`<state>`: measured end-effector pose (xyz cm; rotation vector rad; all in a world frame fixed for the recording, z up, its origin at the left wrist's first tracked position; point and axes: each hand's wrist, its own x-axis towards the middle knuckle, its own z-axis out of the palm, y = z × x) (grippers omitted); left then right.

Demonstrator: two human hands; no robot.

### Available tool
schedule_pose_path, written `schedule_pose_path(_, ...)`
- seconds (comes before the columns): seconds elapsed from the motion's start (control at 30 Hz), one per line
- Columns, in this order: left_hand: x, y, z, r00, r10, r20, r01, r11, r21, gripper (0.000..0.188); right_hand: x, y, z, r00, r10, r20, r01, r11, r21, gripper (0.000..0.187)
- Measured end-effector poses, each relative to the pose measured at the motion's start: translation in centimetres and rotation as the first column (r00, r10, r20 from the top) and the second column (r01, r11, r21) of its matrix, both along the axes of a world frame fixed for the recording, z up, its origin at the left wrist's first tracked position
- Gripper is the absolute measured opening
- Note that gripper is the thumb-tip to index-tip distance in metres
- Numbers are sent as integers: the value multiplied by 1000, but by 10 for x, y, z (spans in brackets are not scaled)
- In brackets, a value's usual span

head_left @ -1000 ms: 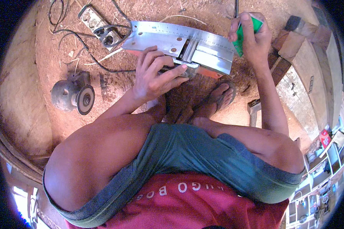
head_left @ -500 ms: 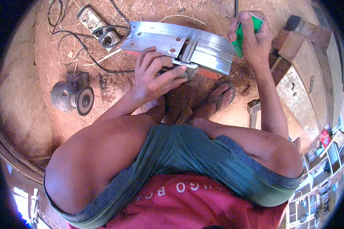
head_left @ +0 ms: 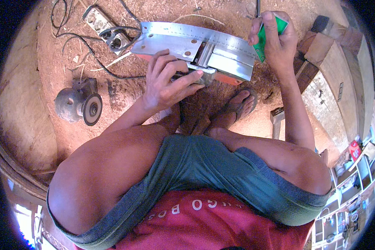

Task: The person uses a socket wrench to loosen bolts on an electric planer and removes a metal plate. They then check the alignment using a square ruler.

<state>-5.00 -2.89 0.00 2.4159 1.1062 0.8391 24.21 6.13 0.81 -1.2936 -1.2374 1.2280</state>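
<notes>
Sitting at far left: grinder [head_left: 73, 104], on the floor [head_left: 129, 93]. Power strip [head_left: 106, 28] next. My left hand [head_left: 164, 85] curls over the near side of the upturned planer [head_left: 179, 46], probably steadying it, sole up for access; it's centre, ahead of me. Square's ruled blade [head_left: 196, 32] runs along the far edge. My right hand [head_left: 277, 48] pinches the green handle [head_left: 259, 46], likely controlling the blade's angle. Versus half a second ago: same grips, slight view shift.
</notes>
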Motion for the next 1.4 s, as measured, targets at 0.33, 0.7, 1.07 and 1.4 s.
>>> schedule_pose_path(0.33,0,1,-1,1000,-3,-7,3,1000,2,54,-1,-1,7,999,-38,-39,36,998,-41,27)
schedule_pose_path(0.7,-1,-6,-3,999,42,-23,-41,997,61,55,-11,-22,61,996,30,-80,-29,999,16,25)
schedule_pose_path(1.07,0,-6,-3,998,56,1,-56,997,45,53,-18,-25,57,996,56,-67,-55,998,13,24)
schedule_pose_path(1.4,0,-7,-2,998,60,-18,-59,997,43,51,-19,-29,53,997,54,-55,-53,998,21,26)
